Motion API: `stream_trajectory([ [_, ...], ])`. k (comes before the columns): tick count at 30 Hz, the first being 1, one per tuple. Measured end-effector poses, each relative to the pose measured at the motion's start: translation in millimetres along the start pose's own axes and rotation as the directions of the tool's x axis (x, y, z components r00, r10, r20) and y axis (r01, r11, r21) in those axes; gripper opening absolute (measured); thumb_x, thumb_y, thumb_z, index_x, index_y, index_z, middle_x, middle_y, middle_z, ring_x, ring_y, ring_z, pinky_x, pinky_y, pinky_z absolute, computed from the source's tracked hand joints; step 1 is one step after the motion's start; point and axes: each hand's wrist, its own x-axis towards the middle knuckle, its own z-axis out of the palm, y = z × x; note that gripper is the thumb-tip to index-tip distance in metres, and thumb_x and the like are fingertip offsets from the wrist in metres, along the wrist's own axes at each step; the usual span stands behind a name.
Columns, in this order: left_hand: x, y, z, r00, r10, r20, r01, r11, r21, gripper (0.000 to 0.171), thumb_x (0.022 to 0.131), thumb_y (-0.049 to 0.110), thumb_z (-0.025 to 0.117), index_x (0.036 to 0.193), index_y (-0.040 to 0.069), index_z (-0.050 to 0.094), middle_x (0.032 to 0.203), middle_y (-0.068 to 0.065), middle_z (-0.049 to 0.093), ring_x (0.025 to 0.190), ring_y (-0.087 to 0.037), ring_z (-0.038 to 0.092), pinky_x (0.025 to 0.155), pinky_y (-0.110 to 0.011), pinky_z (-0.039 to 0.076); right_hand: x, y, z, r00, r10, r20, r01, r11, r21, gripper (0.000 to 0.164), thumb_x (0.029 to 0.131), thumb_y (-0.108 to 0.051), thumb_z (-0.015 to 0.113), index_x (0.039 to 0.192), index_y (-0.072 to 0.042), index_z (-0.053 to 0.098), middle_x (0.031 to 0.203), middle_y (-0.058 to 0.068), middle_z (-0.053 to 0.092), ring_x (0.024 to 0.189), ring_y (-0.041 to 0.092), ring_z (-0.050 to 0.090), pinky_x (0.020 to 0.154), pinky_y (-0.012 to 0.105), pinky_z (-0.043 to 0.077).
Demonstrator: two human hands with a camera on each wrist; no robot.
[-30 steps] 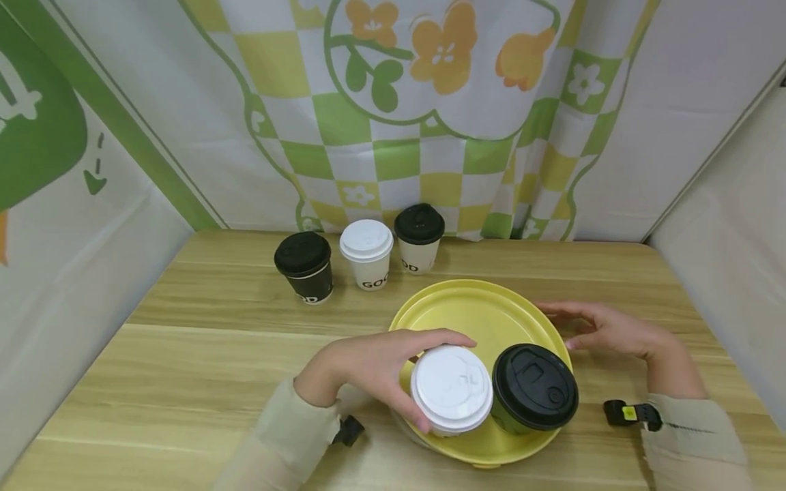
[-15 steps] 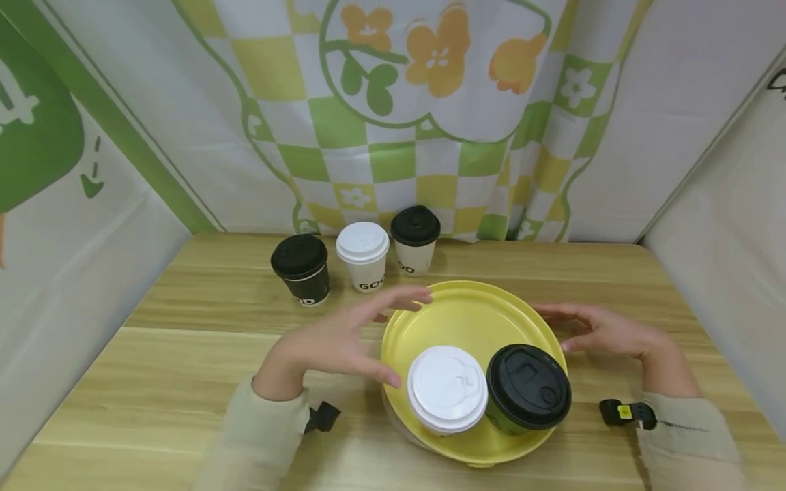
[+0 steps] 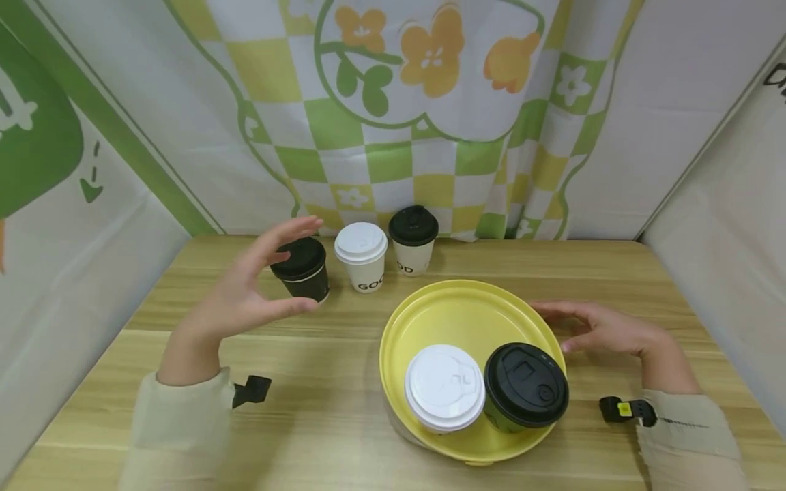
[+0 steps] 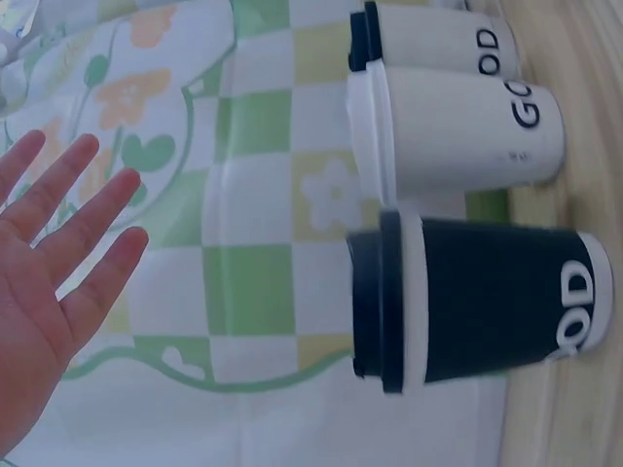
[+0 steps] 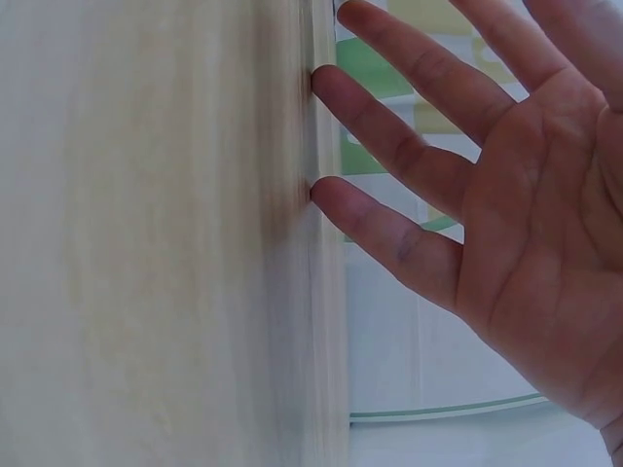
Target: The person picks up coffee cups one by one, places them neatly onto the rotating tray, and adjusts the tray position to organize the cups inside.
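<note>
The left hand (image 3: pixel 242 293) has its fingers apart and its thumb held well away from them. From the head, the black paper cup (image 3: pixel 312 283) with a black lid appears between thumb and fingertips, partly covered; from the left wrist it stands upright, apart from the fingers. White letters, "OOD", show near its base, the first one cut off by the curve.

The right hand (image 3: pixel 604 329) also has its fingers spread, fingertips low at the wooden tabletop (image 3: pixel 331 409), beside the rim of the yellow round tray (image 3: pixel 463 314); whether they touch the rim I cannot tell.

Next to the black cup stands a white-lidded white cup (image 3: pixel 366 273) reading "GOO", then a black-lidded white cup (image 3: pixel 413 258) showing "OD".

Nearer the person, the tray bears a large white-lidded cup (image 3: pixel 445 389), its lid mark unreadable, and a black-lidded green cup (image 3: pixel 526 385).

Behind hangs a checked flower-print curtain (image 3: pixel 393 160).
</note>
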Motion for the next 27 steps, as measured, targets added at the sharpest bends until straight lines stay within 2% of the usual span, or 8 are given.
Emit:
stream_trajectory([
  [4,-0.2,-7.1,-5.7,0.999,-0.031,-0.036,0.031,0.999,0.025,0.102,0.067,-0.003,0.087,0.153,0.019,0.036,0.153,-0.01,0.045,0.14,-0.009,0.041,0.103,-0.061,0.037,-1,1,1,1.0,0.007,0.001,-0.007,1.0,0.005,0.067,0.094,-0.004,0.064,0.152,0.001,0.033,0.153,0.028,0.037,0.134,-0.002,0.045,0.106,0.018,0.04],
  [9,-0.3,-21.6,-10.1,0.996,-0.071,-0.062,0.074,0.996,0.048,0.101,0.07,-0.001,0.087,0.154,0.021,0.035,0.155,-0.006,0.044,0.14,-0.004,0.039,0.105,-0.064,0.035,-1,0,1,0.999,0.033,-0.001,-0.033,0.999,0.014,0.068,0.094,-0.006,0.065,0.153,0.0,0.033,0.154,0.028,0.036,0.134,-0.004,0.044,0.106,0.017,0.039],
  [12,-1.6,-33.0,-12.3,0.99,-0.122,-0.074,0.125,0.991,0.044,0.099,0.073,0.0,0.085,0.155,0.022,0.033,0.156,-0.007,0.042,0.144,-0.011,0.037,0.107,-0.066,0.032,-1,0,0,0.999,0.04,0.005,-0.04,0.999,0.014,0.068,0.094,-0.007,0.064,0.153,0.001,0.032,0.154,0.031,0.034,0.135,-0.005,0.043,0.106,0.016,0.038],
  [17,-3.6,-52.9,-15.1,0.971,-0.224,-0.077,0.226,0.974,0.017,0.097,0.078,0.004,0.083,0.155,0.027,0.031,0.158,-0.006,0.038,0.146,-0.03,0.032,0.112,-0.067,0.028,0,-1,0,0.999,0.044,0.004,-0.044,0.999,0.011,0.068,0.094,-0.007,0.064,0.153,0.001,0.032,0.153,0.032,0.034,0.135,-0.006,0.043,0.106,0.017,0.038],
  [22,-7.9,-76.6,-14.2,0.947,-0.312,-0.07,0.312,0.95,-0.017,0.097,0.08,0.009,0.082,0.156,0.034,0.026,0.161,-0.004,0.033,0.148,-0.032,0.029,0.112,-0.07,0.026,-1,-2,0,0.999,0.054,-0.002,-0.054,0.999,0.0,0.068,0.094,-0.008,0.065,0.153,0.0,0.033,0.154,0.031,0.035,0.134,-0.006,0.043,0.106,0.017,0.038],
  [27,-10.9,-95.9,-11.6,0.928,-0.368,-0.057,0.366,0.93,-0.038,0.099,0.083,0.012,0.081,0.158,0.034,0.02,0.164,-0.004,0.025,0.15,-0.034,0.025,0.111,-0.071,0.024,-1,-3,0,0.998,0.056,0.007,-0.056,0.998,0.008,0.068,0.094,-0.009,0.065,0.153,0.0,0.032,0.154,0.032,0.034,0.134,-0.007,0.042,0.106,0.016,0.037],
])
